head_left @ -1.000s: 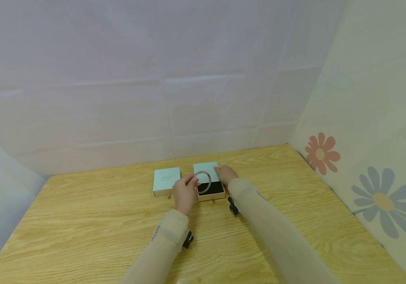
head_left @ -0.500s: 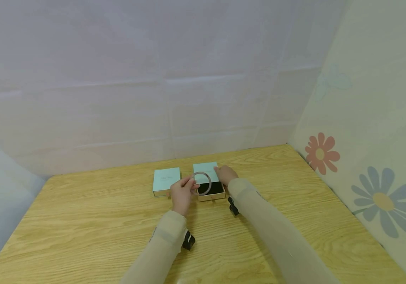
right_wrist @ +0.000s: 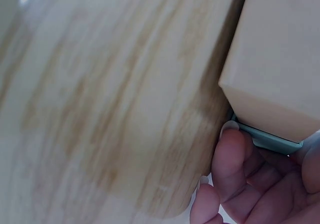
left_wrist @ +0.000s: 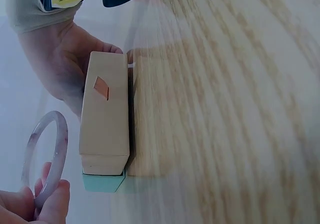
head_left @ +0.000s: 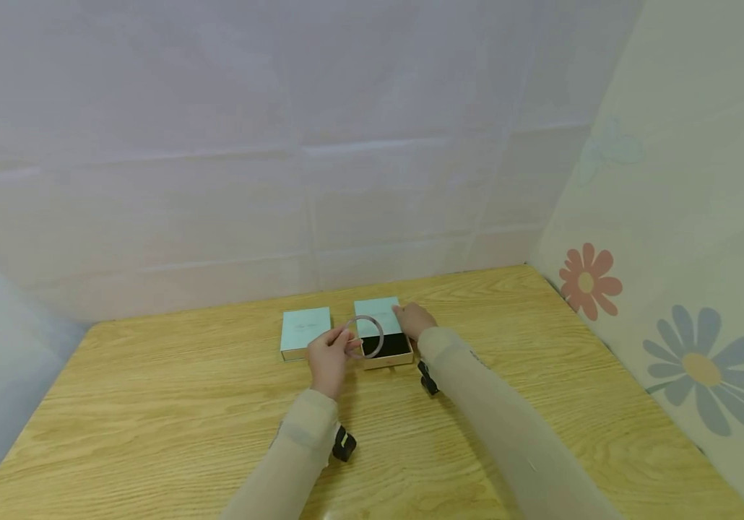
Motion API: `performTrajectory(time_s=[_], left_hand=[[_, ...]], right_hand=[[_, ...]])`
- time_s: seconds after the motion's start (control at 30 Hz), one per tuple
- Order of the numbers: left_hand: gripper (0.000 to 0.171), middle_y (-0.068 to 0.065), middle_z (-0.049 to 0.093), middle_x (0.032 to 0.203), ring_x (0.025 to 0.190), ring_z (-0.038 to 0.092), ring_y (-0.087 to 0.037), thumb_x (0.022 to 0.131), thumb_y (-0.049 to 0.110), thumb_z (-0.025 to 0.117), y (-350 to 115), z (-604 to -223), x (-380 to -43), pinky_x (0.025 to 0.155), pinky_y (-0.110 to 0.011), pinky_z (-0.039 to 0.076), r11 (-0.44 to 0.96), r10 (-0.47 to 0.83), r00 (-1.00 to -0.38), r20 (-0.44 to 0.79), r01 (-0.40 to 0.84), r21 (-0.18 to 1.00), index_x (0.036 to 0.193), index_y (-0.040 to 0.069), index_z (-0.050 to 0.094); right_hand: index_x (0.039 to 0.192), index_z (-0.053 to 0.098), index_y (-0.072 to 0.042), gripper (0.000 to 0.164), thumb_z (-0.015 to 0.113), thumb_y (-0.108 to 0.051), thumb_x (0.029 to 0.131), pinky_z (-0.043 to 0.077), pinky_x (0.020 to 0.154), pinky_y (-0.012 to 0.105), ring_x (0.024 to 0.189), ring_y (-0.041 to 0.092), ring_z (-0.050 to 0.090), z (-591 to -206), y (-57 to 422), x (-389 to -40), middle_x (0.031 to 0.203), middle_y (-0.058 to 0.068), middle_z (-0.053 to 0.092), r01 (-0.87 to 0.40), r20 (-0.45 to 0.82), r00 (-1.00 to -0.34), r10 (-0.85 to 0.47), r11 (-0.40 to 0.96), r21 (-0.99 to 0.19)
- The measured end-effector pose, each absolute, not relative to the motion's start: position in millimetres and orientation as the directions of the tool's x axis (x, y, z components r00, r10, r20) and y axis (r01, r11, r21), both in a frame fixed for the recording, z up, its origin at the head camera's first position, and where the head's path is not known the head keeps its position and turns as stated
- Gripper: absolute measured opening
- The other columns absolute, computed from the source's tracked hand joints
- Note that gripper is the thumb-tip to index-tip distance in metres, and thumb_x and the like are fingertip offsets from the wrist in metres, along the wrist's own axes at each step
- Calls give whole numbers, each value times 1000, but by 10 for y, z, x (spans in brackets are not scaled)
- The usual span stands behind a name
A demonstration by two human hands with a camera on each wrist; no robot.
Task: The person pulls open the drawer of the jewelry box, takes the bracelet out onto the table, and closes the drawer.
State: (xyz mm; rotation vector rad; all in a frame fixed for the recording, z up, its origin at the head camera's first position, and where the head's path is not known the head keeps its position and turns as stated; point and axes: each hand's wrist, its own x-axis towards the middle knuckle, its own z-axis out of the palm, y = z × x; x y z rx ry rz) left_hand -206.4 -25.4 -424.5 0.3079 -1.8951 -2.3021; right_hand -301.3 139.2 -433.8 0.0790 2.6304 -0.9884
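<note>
Wood grain gave me long room on the left hand's outer side: the yellowish wooden tabletop (head_left: 151,412) ran well past that grip, while its far edge lay a little beyond the fingertips, against a pale creased backdrop (head_left: 216,202). Well to the right of both hands, the table's side edge met a cream wall (head_left: 671,238) printed with flowers. Tighter quarters lay just ahead and left of the left grip, where I saw a closed turquoise square box (head_left: 305,328), a narrow strip of wood parting it from the half-open one.

My left hand (head_left: 329,357) was pinched narrow, thumb and fingertips on a glossy, pale lilac round bangle (left_wrist: 61,139) with reddish flecks. The bangle stood on edge above the table, apart from the half-open box in the left wrist view. Just right of that grip, a beige cardboard drawer (head_left: 388,362) with black lining (head_left: 399,344) stuck out toward me from its turquoise sleeve (head_left: 375,306).

My right hand (head_left: 416,319) held that sleeve by its right side, fingers curled against the low edge.

The left forearm reached forward with the bangle out to its right; the right one slanted inward. Both wore cream cuffs, each with a black wrist camera (head_left: 344,443).
</note>
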Motion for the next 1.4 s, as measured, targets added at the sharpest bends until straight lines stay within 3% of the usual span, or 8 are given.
performTrajectory(time_s=[0.57,0.87,1.13,1.4], left_hand=[[28,-32,62,103,70,68,-13,99,-4,52,-375,-4264,-2065,72,-25,57,-217,-285,-955,-84,-21,976,122,-19,55],[31,-28,63,102,71,67,-12,100,-2,50,-445,-4246,-2036,79,-32,57,-242,-282,-953,-114,-44,969,126,-18,52],[30,-11,64,89,71,67,-10,100,-3,49,-527,-4266,-2037,70,-21,55,-264,-301,-948,-107,-25,964,125,-19,51],[30,-25,66,99,69,67,-9,100,-1,51,-614,-4287,-2018,60,-16,52,-250,-324,-940,-108,-25,968,123,-19,53]], right_hand=[[48,37,-13,62,37,-34,107,26,37,26,36,12,23,-4340,1401,-2967,42,-1,27,132,-280,-957,-76,746,-653],[49,37,-13,62,36,-33,107,27,38,26,36,13,25,-4364,1394,-2986,42,-1,29,132,-279,-958,-70,756,-641],[50,37,-13,61,35,-32,108,26,39,26,37,12,24,-4352,1390,-2983,43,-1,28,137,-287,-955,-70,756,-640],[49,36,-13,62,36,-32,108,26,39,26,37,13,23,-4344,1387,-2971,43,-1,28,121,-276,-958,-82,754,-646]])
